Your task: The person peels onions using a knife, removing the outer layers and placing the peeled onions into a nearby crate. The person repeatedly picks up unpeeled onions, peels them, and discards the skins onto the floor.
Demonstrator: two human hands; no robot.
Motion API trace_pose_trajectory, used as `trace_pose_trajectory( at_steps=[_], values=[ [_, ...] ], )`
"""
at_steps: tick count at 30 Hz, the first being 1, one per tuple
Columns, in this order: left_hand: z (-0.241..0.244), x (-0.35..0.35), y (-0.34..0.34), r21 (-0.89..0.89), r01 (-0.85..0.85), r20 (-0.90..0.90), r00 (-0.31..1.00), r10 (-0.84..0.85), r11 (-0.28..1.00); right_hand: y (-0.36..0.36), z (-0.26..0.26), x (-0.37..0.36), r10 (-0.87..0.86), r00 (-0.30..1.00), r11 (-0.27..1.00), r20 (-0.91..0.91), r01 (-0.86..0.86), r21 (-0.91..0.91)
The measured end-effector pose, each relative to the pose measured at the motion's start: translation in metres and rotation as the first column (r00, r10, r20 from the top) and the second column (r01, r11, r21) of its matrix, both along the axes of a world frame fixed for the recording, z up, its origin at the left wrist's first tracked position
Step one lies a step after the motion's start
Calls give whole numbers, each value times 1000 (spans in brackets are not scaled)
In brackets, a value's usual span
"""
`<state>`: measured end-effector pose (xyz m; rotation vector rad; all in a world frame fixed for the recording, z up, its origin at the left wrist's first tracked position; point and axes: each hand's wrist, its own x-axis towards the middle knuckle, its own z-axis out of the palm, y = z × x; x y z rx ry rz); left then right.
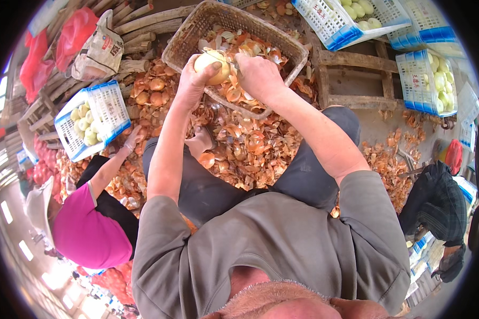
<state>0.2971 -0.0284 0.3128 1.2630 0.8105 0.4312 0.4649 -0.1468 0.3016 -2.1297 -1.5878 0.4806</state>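
My left hand [195, 81] holds a pale yellow onion [213, 67] over the near left part of a dirty plastic crate [239, 107]. Close by on the right, my right hand [259, 75] is closed on a small knife, whose blade [230, 62] reaches to the onion's side; its handle is hidden in my fingers. Onion skins and trimmings [259, 47] lie inside the crate. Brown onion skins [247, 147] cover the floor between my knees, and unpeeled onions [156, 84] lie left of the crate.
A white-and-blue crate of peeled onions [111, 113] stands at left, beside a co-worker in a pink shirt [92, 231]. More such crates [417, 83] stand at right by a wooden pallet [355, 60]. Another person [435, 203] is at far right. Wooden poles [155, 26] lie upper left.
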Motion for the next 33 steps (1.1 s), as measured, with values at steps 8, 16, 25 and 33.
trace_pose_trajectory(
  at_steps=[8, 16, 25, 33],
  values=[
    [-3, 8, -19, 178, 71, -164, 986, -41, 981, 2, -8, 3, -75, 997, 993, 27, 77, -86],
    [-1, -7, -5, 248, -52, 4, 999, 52, 967, 2, -29, 28, -200, 978, 962, -60, 185, -202],
    [8, -10, -1, 300, -85, 116, 992, 52, 950, 6, 9, -1, -265, 111, 963, -958, -12, -268],
    [13, 7, -13, 170, -25, 321, 947, -32, 985, -2, 5, 5, -96, -312, 994, -945, 24, -109]
  ],
)
